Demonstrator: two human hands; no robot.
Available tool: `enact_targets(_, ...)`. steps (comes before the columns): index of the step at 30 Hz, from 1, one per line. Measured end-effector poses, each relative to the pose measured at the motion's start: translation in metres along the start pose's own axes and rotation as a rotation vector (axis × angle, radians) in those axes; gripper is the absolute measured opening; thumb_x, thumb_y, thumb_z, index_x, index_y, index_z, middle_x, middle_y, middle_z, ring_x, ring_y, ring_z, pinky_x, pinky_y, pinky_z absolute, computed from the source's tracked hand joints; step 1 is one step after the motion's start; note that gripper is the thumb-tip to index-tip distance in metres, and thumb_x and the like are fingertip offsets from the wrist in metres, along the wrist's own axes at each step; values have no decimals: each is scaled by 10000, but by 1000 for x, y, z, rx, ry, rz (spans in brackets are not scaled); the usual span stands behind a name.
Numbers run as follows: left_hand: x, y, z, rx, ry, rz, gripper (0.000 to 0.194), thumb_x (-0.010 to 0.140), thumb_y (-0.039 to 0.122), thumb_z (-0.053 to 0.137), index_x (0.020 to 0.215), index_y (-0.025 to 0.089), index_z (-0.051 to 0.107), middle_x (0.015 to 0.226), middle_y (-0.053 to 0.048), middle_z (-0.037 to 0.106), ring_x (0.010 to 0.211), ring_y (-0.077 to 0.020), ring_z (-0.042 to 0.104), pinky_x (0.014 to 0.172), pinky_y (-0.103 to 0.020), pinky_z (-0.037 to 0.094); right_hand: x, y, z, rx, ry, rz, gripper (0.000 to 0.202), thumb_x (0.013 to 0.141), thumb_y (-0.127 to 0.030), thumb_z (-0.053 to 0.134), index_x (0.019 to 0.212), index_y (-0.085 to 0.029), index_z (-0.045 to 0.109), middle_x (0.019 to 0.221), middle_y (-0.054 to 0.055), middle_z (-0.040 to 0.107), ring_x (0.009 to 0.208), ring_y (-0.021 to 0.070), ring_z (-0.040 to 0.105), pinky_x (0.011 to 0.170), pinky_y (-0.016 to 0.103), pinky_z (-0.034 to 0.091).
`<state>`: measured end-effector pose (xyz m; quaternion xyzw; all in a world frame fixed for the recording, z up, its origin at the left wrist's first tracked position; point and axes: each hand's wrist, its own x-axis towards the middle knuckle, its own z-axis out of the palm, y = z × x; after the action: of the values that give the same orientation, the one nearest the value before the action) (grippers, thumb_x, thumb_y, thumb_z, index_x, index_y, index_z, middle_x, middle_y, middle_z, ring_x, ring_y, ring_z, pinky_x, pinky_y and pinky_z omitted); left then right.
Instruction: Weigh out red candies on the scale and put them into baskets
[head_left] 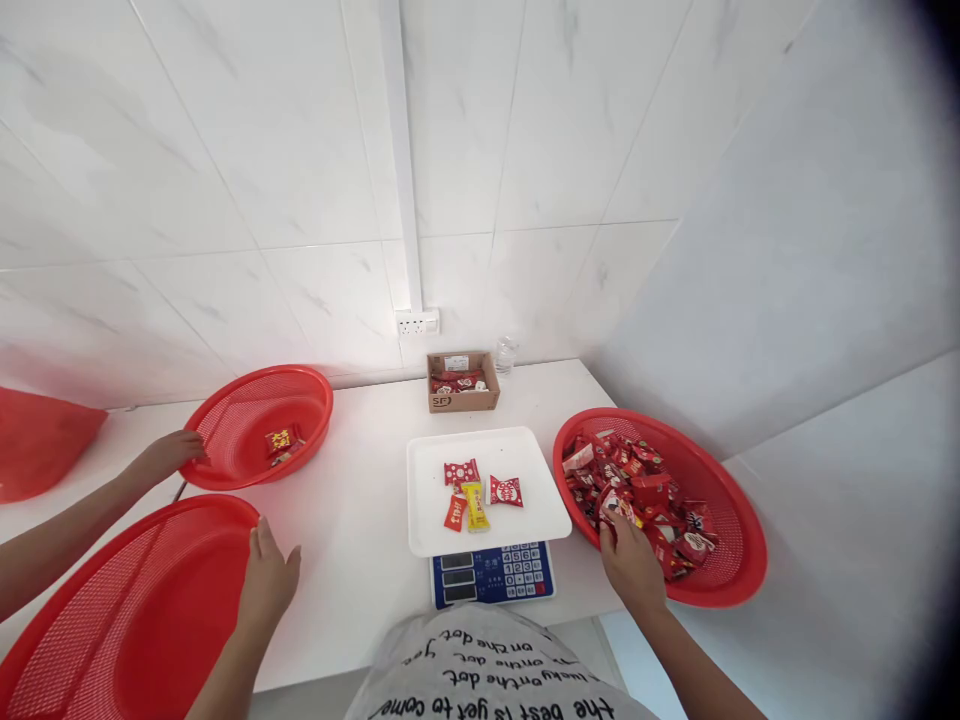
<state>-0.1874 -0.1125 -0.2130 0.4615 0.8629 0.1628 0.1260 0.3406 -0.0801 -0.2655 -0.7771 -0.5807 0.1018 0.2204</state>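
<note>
My left hand (pixel 268 582) is beside the right rim of a large red basket (pixel 172 610) at the lower left, its fingertips at the rim and its thumb apart. Over a red basket full of wrapped candies (pixel 739 540) on the right, my right hand (pixel 631 565) pinches a red and white candy packet (pixel 616 503). Between the hands stands a blue scale (pixel 491 575) with a white tray (pixel 536 455). On the tray lie a yellow packet (pixel 475 507), a red packet (pixel 505 491) and a few other red packets.
Another person's hand (pixel 180 452) touches a red basket (pixel 319 400) with a few packets at the back left. A cardboard box (pixel 463 401) of red packets and a clear glass (pixel 506 355) stand near the wall. Something red (pixel 45 440) is at the far left.
</note>
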Motion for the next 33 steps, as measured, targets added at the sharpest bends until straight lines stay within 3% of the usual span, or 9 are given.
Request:
enact_targets(5,-36,10,23,-81,-70,222,616,811,136,307,1417,70,216,1479,-186,268,1375,-254,232,1069,-404,330,0,2,1,-7,-20,9,461,862,-355,291,1169,-122,543,1207,143,582,1119,275,509,905,408,430)
enact_targets(9,-65,34,44,-151,-208,405,630,809,178,361,1423,111,242,1480,-140,300,1346,-251,305,1057,-408,354,0,2,0,-9,-33,29,462,858,-366,291,1161,-137,553,1204,133,587,1111,278,520,890,404,435)
enact_targets(12,-72,49,49,-186,-299,474,643,818,203,369,1440,133,220,1467,-121,336,1319,-246,357,1045,-403,370,-1,2,0,11,-19,11,456,854,-363,299,1146,-135,564,1180,137,601,1103,277,526,898,404,427)
enact_targets(19,-46,80,38,-157,-432,496,639,837,191,365,1453,199,198,1433,-98,400,1275,-240,427,996,-398,408,-1,1,-1,14,-31,25,468,849,-365,292,1128,-121,578,1158,141,613,1080,273,538,902,402,424)
enact_targets(29,9,107,26,78,-373,429,638,846,111,273,1464,198,138,1259,-148,566,951,-252,631,745,-368,497,-1,-5,-5,-1,-45,28,449,855,-331,281,1105,-127,594,1135,141,619,1066,272,538,886,408,433)
enact_targets(31,14,110,29,107,-319,461,623,850,115,274,1460,170,158,1302,-154,529,1066,-263,582,826,-387,475,-1,-6,-6,-4,-43,27,441,858,-325,284,1103,-132,596,1128,137,622,1062,268,541,881,403,433)
enact_targets(33,10,117,39,108,-234,561,567,872,169,298,1437,148,240,1390,-144,442,1266,-275,419,985,-425,380,-1,-8,-7,-12,-50,28,438,860,-316,284,1103,-132,599,1134,135,620,1066,262,539,893,396,426)
